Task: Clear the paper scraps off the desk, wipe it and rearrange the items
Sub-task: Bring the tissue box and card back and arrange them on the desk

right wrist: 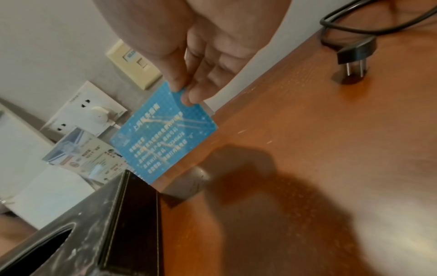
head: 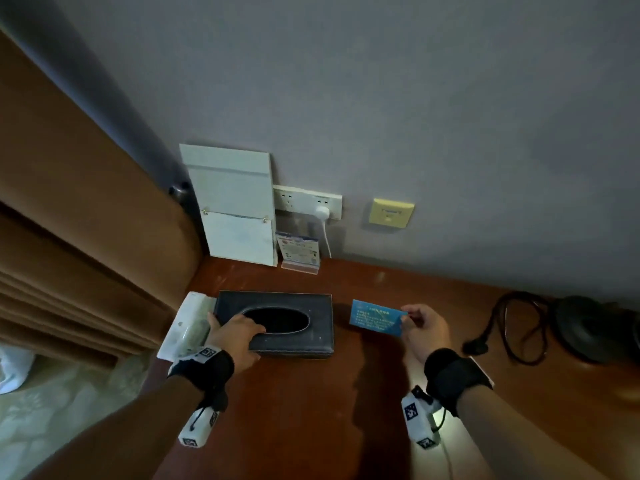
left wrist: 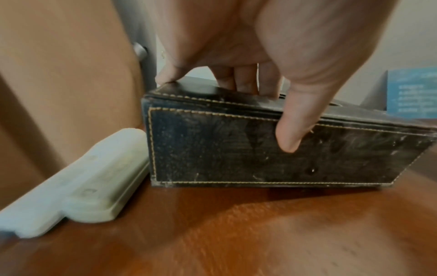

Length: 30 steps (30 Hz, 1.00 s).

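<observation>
Grips tissue box (head: 318,327) at its left end w/ left hand (head: 235,336) (thumb on near face, fingers on top). Pinches blue card (head: 375,315) by its right edge w/ right hand (head: 424,329), just right of box. Finds box on tabletop (head: 311,393), lower centre of frame, long axis left-right; prob. needs card moved up-frame toward wall (head: 415,133).

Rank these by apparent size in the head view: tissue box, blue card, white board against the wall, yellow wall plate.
1. white board
2. tissue box
3. blue card and yellow wall plate: too alike to rank.
</observation>
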{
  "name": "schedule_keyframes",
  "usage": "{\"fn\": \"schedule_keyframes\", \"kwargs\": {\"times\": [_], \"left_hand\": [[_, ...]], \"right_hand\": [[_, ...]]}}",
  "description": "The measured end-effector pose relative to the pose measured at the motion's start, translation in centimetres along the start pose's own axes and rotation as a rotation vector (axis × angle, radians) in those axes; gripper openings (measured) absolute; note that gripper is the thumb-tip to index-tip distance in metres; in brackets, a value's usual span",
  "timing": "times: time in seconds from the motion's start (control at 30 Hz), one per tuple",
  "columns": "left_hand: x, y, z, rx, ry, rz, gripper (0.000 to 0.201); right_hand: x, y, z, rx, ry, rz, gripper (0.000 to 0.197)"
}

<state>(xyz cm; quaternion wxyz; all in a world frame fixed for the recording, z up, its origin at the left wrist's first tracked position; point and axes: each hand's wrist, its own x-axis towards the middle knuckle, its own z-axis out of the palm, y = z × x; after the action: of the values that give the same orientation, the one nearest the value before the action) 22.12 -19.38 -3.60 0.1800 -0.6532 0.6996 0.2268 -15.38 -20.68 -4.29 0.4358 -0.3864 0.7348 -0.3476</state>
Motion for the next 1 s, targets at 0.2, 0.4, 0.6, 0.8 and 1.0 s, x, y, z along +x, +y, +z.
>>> {"fn": "schedule_keyframes", "kwargs": {"times": [0.2, 0.4, 0.6, 0.8, 1.0], "left_hand": [[3.9, -0.3, -1.5, 0.079, -0.015, 0.103, 0.053], [4.9, -1.5, -2.1, 0.031, -0.013, 0.149, 0.045], [5.3, -2.3, -1.4, -0.062, 0.031, 0.200, 0.046], [5.7, -2.3, -1.3, 0.002, -0.001, 0.200, 0.054], [5.5, -2.4, -1.0, -0.008, 0.032, 0.201, 0.054]], "right_hand": [[3.4, -2.1, 2.9, -0.048, 0.046, -0.030, 0.026], [7.1, -4.2, 6.0, -0.131, 0.073, -0.045, 0.027], [9.1, -4.3, 8.7, -0.150, 0.054, -0.037, 0.024], [10.1, -3.3, 10.1, -0.196, 0.029, 0.001, 0.030], [9.7, -3.4, 9.8, -0.181, 0.004, 0.035, 0.028]]}}
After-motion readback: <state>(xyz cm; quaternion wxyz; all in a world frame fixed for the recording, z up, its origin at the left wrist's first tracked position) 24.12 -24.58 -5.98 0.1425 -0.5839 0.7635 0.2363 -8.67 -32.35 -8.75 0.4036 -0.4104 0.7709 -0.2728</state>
